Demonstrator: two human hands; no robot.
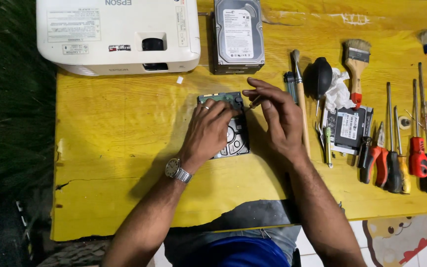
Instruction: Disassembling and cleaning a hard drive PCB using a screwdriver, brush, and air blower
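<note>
Yellow and worn, with a jagged break along its near edge, the surface (114,148) carries everything around one landmark: the opened hard drive (233,133) lying circuit-side up at its middle. The left hand (208,131) lies flat over that drive, fingers spread and pressing it down, gripping nothing. The right hand (277,116) hovers just to the drive's right, its fingertips pinched shut on a small screwdriver (255,102) whose tip points at the drive's upper right corner. By the look of it, a board screw is being worked; a sound next move would call for keeping the tip seated and the drive pinned. Behind the drive stand one white projector (117,34) and one closed hard drive (237,34). To the drive's right lie one dark rubber blower (320,76), one slim solid-state drive (352,126), three brushes and a row of screwdrivers and pliers too crowded to count surely.
</note>
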